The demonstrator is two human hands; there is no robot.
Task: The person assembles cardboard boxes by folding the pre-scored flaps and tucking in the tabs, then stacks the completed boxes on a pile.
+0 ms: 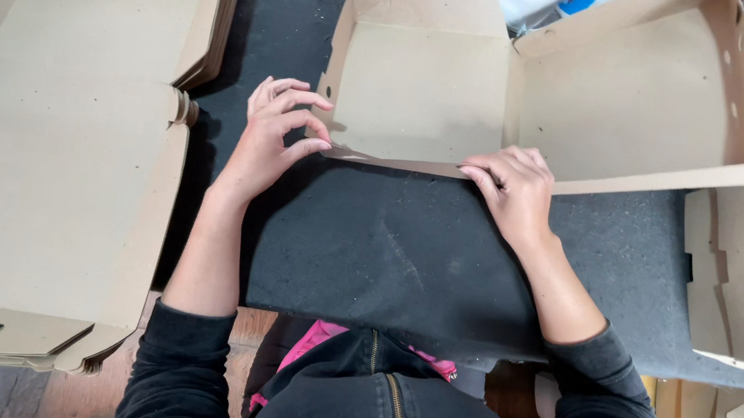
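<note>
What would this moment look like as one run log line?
left hand: fingertips on near-left corner of open cardboard box | right hand: pressing near front flap | surface: dark mat | flat blanks stacked at left

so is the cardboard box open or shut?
Open. The cardboard box lies spread on the dark mat, lid flat to the right, inside empty. Left hand and right hand press its front edge.

Left hand [268, 140] at 10 o'clock of frame centre, palm down, fingers [305, 124] curled, tips pointing toward 3 o'clock. Right hand [513, 194] at 2 o'clock, flat, fingers together, aimed toward 10 o'clock. Forearms bare, dark sleeves pushed up, converging from 6 o'clock.
</note>
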